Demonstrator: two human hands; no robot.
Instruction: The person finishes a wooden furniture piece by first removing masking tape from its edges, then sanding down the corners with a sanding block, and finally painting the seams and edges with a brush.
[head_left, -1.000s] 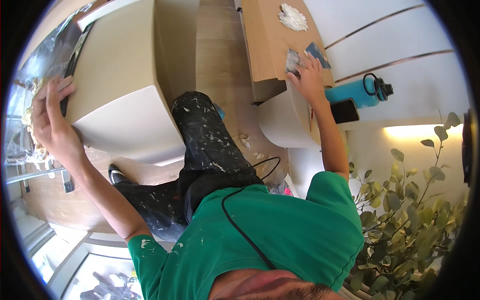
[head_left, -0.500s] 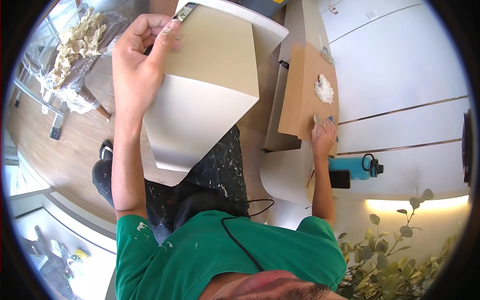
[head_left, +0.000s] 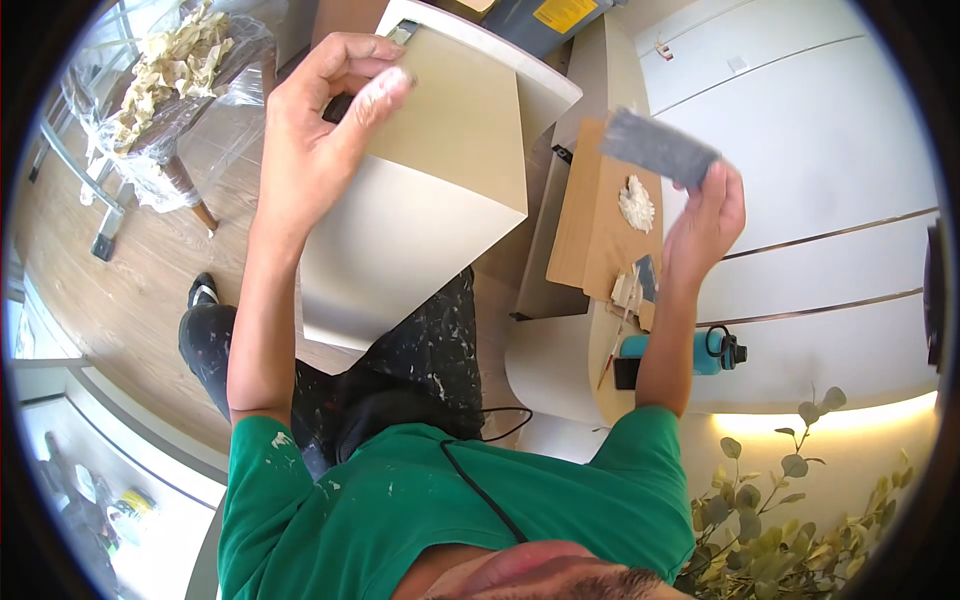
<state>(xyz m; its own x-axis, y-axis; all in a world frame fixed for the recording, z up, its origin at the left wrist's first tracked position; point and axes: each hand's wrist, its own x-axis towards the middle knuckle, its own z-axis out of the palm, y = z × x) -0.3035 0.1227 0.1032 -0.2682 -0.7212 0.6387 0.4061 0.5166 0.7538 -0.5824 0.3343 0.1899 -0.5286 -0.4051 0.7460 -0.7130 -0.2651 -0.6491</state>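
My right hand [head_left: 708,222] holds up a grey strip of sandpaper [head_left: 658,147], slightly blurred, above the cardboard on the right. At the upper left edge of a cream drawer box [head_left: 455,110], my left hand [head_left: 322,130] has its fingers half curled, thumb and fingertips apart. Nothing shows between them. White dust coats the left thumb. The box sits tilted in front of my legs, its pale side facing me and a black fitting near its upper left corner. Whether the left palm touches the box is hidden.
Cardboard [head_left: 590,225] on the right ledge bears a white crumbly heap [head_left: 636,204]. Nearer lie scraper-like pieces [head_left: 630,288], a thin brush [head_left: 607,365], a black phone [head_left: 626,374] and a blue bottle [head_left: 707,352]. A plastic-covered chair [head_left: 180,190] holds crumpled paper; leafy stems [head_left: 770,490] stand lower right.
My right hand has risen from the cardboard with the grey sandpaper. The left hand has shifted right and its thumb has parted from the fingers. The view has moved slightly.
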